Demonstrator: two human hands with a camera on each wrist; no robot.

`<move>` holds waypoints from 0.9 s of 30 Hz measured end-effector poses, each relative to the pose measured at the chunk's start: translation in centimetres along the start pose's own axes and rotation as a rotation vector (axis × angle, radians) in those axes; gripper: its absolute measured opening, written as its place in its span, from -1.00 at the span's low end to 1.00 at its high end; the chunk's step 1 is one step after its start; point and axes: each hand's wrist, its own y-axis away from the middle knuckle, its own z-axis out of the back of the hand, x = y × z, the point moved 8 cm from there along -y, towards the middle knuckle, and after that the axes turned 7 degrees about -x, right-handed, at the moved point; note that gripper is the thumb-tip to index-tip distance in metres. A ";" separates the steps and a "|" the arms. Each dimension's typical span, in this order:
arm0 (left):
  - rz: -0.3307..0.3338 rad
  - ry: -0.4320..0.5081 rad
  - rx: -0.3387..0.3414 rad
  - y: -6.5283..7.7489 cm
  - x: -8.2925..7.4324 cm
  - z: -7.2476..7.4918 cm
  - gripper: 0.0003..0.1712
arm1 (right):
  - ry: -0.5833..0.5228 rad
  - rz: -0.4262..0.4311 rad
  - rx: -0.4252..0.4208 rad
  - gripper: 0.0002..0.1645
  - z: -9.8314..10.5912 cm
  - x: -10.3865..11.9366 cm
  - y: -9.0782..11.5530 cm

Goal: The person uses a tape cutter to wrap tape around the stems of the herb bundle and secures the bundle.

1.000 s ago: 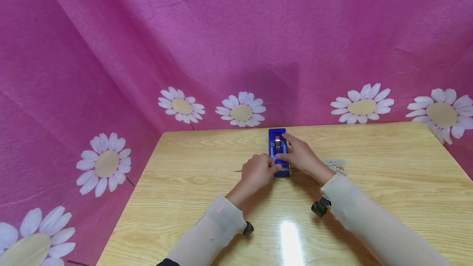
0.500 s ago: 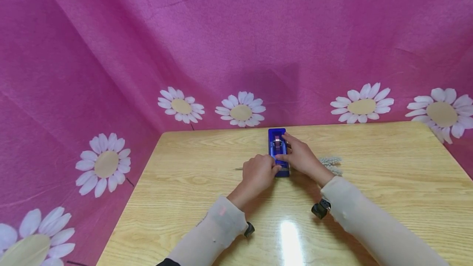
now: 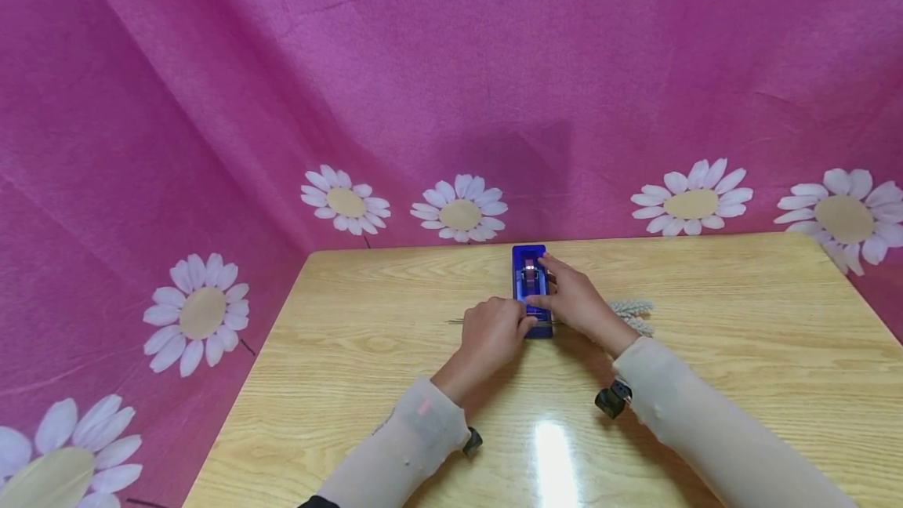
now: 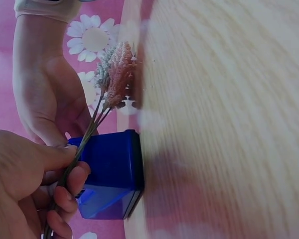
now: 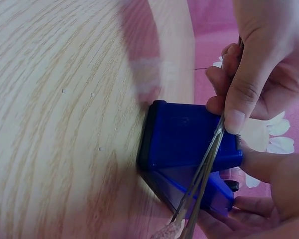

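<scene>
A blue tape dispenser (image 3: 531,288) stands on the table near its back edge. My left hand (image 3: 494,328) pinches the thin stems (image 4: 85,139) of several dried flower sprigs between thumb and fingers, across the dispenser's near end. Pink and grey-green fluffy heads (image 4: 118,74) top the sprigs; in the head view, pale heads (image 3: 632,308) show beyond the right forearm. My right hand (image 3: 578,296) grips the dispenser from its right side, thumb towards the near end and fingers farther back. In the right wrist view, the stems (image 5: 202,172) pass over the dispenser's blue end (image 5: 182,137).
The light wood table (image 3: 367,382) reaches the pink cloth (image 3: 423,85) printed with white daisies, behind and at the left. Small crumbs (image 5: 92,94) lie on the wood in the right wrist view. A dark wrist camera (image 3: 612,398) hangs at the right cuff.
The flower heads have shifted slightly to the left since one second ago. Both hands and the tape dispenser have stayed nearly in place.
</scene>
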 end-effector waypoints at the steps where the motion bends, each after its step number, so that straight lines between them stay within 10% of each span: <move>1: -0.003 -0.001 0.000 0.0 0.0 0.0 -0.56 | -0.002 -0.001 0.002 -0.01 0.0 0.0 0.0; 13: -0.011 0.000 0.010 1.1 0.3 -1.3 -0.67 | 0.043 0.024 0.002 -0.03 -0.1 0.0 -0.1; 27: 0.103 0.266 0.103 0.9 1.3 -0.5 -0.67 | 0.020 -0.007 0.014 -0.02 -0.2 -0.2 -0.1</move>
